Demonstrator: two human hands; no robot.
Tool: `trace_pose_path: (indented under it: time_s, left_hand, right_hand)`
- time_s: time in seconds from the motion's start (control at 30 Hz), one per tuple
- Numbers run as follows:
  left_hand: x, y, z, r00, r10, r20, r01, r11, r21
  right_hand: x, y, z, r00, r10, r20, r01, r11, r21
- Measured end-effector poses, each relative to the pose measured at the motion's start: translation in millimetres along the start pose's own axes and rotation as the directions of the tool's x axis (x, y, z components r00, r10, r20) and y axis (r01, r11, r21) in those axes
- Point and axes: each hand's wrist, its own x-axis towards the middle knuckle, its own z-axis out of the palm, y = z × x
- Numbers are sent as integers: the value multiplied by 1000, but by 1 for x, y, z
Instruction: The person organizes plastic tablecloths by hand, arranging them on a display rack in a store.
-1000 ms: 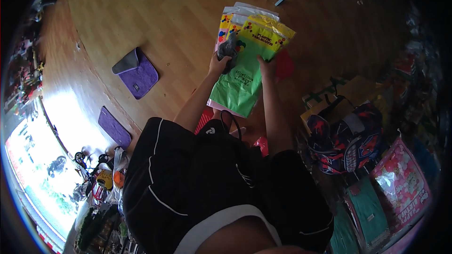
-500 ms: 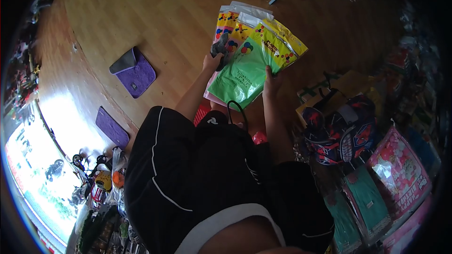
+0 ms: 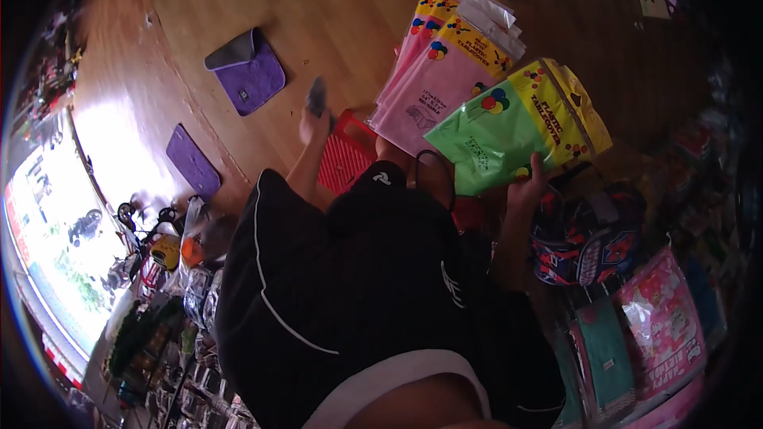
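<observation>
My left hand (image 3: 315,125) is closed round a dark grey cloth (image 3: 316,97), left of the pink packages. My right hand (image 3: 528,184) grips the lower edge of a green plastic tablecover package (image 3: 494,143) with a yellow header, its thumb on the front. Several pink tablecover packages (image 3: 433,99) with yellow headers lie fanned to the upper left of the green one, partly overlapped by it. What supports the pink packages cannot be made out.
A red ridged plastic piece (image 3: 346,157) is beside my legs. Two purple mats (image 3: 256,79) lie on the wooden floor (image 3: 334,8). A patterned bag (image 3: 592,238) and a pink package (image 3: 661,322) are at right; wrapped goods (image 3: 203,302) stand at lower left.
My left hand has moved left with the grey cloth, away from the packages. My right hand has moved right with the green package, uncovering more of the pink ones.
</observation>
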Motion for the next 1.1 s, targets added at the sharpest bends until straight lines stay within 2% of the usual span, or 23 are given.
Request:
trace_pose_path:
  time_s: [0.07,0.13,0.17,0.23,0.27,0.33,0.37,0.43,0.47,0.53,0.57,0.6,0.67,0.73,0.77,0.8,0.83,0.9,0.93,1.0,1.03,1.07,1.1]
  left_hand:
    - [-1,-65,10,998,-53,19,50,989,138]
    - [-12,-97,12,979,-138,152,98,965,243]
    - [-20,-109,16,977,-148,153,109,965,237]
    - [-39,-126,19,919,-234,317,159,956,246]
    - [-48,-126,21,919,-239,314,166,956,242]
    - [-71,-120,32,859,-449,247,301,833,465]
    - [-72,-120,39,855,-452,257,301,833,465]
    - [-59,-112,60,963,-225,147,188,956,227]
    - [-54,-87,59,994,-32,109,22,996,85]
    - [-43,-20,44,942,329,71,-316,938,-143]
    - [-36,12,42,882,471,-13,-464,863,-202]
    - [-32,46,40,797,595,-104,-601,761,-244]
    - [-34,117,30,745,667,1,-630,704,-328]
    - [-31,163,48,615,788,43,-689,563,-456]
    - [-36,185,49,584,805,104,-677,554,-484]
    - [-30,197,72,567,820,80,-687,524,-503]
    - [-28,208,82,560,824,84,-693,522,-497]
    - [-27,224,94,695,699,168,-569,677,-466]
    - [-27,229,94,696,698,169,-577,684,-446]
    - [-20,237,99,681,717,151,-600,664,-447]
    - [-18,238,103,677,725,127,-613,650,-449]
    - [-19,244,102,643,761,82,-664,608,-435]
    - [-19,250,102,636,766,92,-667,605,-435]
  right_hand:
    - [-5,-8,14,995,41,95,-41,999,-3]
    - [2,-3,23,990,111,89,-112,994,1]
    - [6,1,25,980,180,81,-182,983,21]
    - [18,10,21,965,234,115,-240,970,41]
    - [25,19,18,950,269,160,-275,961,15]
    - [41,43,15,927,313,207,-305,950,-70]
    - [54,59,15,923,320,211,-299,946,-128]
    - [97,105,-10,948,300,102,-204,823,-530]
    - [100,122,1,962,83,262,55,874,-483]
    - [115,135,0,983,97,154,28,756,-654]
    - [116,133,8,985,106,133,34,644,-764]
    - [117,136,11,987,97,132,37,652,-757]
    - [118,145,9,993,-68,95,114,747,-654]
    - [109,141,8,986,-108,129,166,757,-632]
    - [104,138,9,975,-148,168,220,759,-613]
    - [100,140,10,942,-266,202,334,747,-574]
    - [88,132,16,943,-268,194,331,753,-568]
    - [51,94,35,999,42,11,-20,676,-737]
    - [35,74,47,999,37,1,-25,684,-729]
    - [4,42,58,982,143,-120,-177,517,-837]
    - [2,50,25,981,143,-135,-190,520,-833]
    - [10,69,-26,949,-121,290,309,177,-935]
    - [11,78,-56,681,-180,710,659,-273,-701]
